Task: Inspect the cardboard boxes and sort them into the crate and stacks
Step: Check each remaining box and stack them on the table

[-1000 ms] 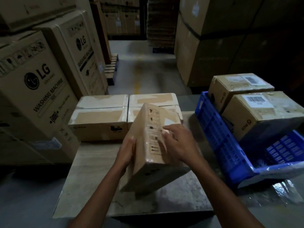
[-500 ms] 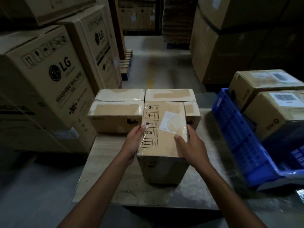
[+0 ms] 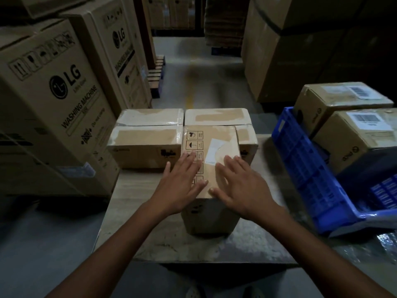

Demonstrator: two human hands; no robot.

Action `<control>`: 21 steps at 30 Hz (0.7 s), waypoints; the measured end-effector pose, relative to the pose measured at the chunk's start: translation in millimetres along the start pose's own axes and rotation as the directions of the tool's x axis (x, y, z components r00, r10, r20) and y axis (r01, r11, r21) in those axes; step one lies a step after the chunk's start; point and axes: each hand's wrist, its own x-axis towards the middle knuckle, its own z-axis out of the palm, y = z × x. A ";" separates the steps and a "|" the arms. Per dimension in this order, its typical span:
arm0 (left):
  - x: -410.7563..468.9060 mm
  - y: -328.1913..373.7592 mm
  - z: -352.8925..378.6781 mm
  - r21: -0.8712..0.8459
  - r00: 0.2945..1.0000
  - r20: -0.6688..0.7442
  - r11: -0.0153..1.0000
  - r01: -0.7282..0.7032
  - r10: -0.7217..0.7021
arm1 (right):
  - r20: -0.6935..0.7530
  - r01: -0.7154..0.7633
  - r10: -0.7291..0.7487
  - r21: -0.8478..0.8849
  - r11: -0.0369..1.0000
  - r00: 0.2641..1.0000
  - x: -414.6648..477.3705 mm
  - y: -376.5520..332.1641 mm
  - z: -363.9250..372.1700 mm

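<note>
A small cardboard box [image 3: 223, 138] with handling symbols and a white label stands upright on the stone slab [image 3: 133, 211]. My left hand [image 3: 181, 186] lies flat on its top near the left side, fingers spread. My right hand [image 3: 238, 186] rests flat on the top right, fingers spread. Neither hand grips the box. Behind it sit taped flat boxes, one at the left [image 3: 146, 145] and one at the right [image 3: 217, 116]. A blue crate [image 3: 300, 168] at the right holds two labelled boxes, the nearer [image 3: 356, 136] and the farther [image 3: 335, 100].
Tall LG washing machine cartons [image 3: 53, 100] line the left side. Large wrapped cartons [image 3: 290, 50] stand at the back right. An aisle with a yellow floor line [image 3: 189, 97] runs ahead between them. A wooden pallet [image 3: 156, 72] lies by the left cartons.
The box went from tilted in both hands to standing upright on the slab. My hands let go of its sides and now lie flat on its top.
</note>
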 end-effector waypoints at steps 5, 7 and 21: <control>19.7 2.0 -10.8 0.030 0.999 -0.043 0.999 -0.011 0.012 | -0.025 0.010 -0.009 0.025 1.000 1.000 27.5 3.5 -11.7; 23.2 0.9 -7.8 0.065 0.999 -0.036 0.998 -0.007 0.009 | 0.000 -0.003 0.003 0.038 0.999 1.000 28.9 -1.1 -4.9; 68.3 -0.6 -0.4 -0.045 0.990 -0.115 0.996 0.081 -0.086 | -0.252 0.017 0.004 0.079 0.997 0.968 69.5 0.4 10.8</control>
